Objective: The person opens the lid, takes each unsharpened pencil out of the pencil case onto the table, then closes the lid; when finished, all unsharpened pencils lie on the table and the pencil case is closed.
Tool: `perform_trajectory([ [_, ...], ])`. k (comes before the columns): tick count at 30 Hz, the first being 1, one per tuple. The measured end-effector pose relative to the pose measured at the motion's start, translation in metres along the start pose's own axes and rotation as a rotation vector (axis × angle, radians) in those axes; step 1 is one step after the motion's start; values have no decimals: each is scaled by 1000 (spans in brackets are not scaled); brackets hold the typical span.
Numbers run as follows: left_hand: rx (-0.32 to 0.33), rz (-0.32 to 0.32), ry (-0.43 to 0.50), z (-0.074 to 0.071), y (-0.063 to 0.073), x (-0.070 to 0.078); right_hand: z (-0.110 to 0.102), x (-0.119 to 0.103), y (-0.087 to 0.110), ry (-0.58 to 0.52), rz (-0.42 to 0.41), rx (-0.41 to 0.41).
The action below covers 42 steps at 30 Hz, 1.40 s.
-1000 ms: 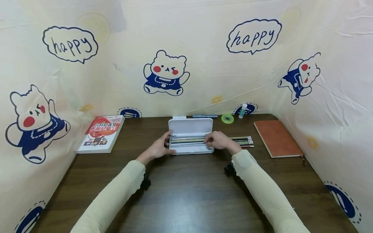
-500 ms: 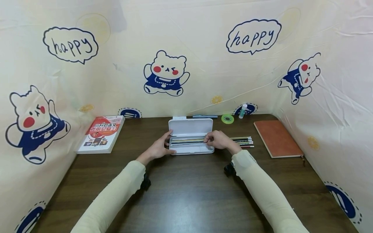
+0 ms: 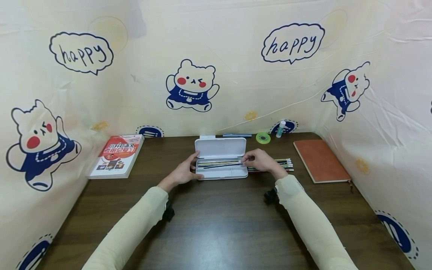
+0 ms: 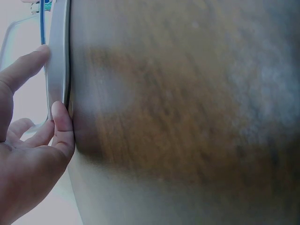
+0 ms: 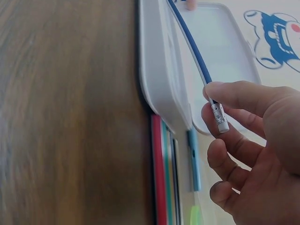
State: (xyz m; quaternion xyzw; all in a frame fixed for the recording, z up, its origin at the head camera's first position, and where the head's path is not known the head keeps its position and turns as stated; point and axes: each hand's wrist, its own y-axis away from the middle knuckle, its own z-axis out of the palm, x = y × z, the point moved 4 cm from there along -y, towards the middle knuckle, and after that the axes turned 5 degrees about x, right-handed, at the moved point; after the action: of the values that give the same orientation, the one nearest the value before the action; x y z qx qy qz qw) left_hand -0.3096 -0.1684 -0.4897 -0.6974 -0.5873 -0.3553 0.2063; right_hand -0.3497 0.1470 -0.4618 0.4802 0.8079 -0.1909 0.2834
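A white pencil case (image 3: pixel 221 174) stands open in the middle of the table, its lid (image 3: pixel 220 147) tipped up at the back. My left hand (image 3: pixel 182 171) grips the case's left end, thumb at the front corner and other fingers toward the hinge. Between thumb and fingertips my right hand (image 3: pixel 261 160) pinches a dark blue pencil (image 5: pixel 193 44) just below its silver ferrule and white eraser. This pencil slants down leftward over the case. Several pencils (image 3: pixel 210 162) lie along the case's rear half. Beyond its right end, more pencils (image 5: pixel 159 168) lie on the table, partly hidden by my right hand.
At the back are a blue pen (image 3: pixel 236 135), a green tape roll (image 3: pixel 263 138) and an upright glue stick (image 3: pixel 280 129). A thick book (image 3: pixel 116 157) lies left, a brown notebook (image 3: pixel 320 161) right. Printed cloth walls (image 3: pixel 135 101) border the table.
My right hand has shifted right and slightly up with the dark blue pencil, which now shows slanting over the case. The left hand has stayed at the case's left end.
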Motion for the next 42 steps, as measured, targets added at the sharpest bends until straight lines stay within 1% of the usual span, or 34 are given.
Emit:
perform_trajectory([
  [4,-1,-1,3,0,0,0,-10,5,7,-2,4,17],
  [10,-2,-3,10,-1,1,0,-25,18,19,-4,58,30],
  [18,-7,-7,22,0,1,0,-46,38,40,1,86,62],
  [28,-2,-11,23,0,1,0,-70,64,67,3,152,86],
  [35,-2,-2,4,1,-1,-2,-80,77,82,38,192,111],
  [39,-1,-7,3,1,0,-2,-83,84,89,40,220,104],
  [42,-1,-7,0,0,0,-2,-84,88,94,54,220,86],
])
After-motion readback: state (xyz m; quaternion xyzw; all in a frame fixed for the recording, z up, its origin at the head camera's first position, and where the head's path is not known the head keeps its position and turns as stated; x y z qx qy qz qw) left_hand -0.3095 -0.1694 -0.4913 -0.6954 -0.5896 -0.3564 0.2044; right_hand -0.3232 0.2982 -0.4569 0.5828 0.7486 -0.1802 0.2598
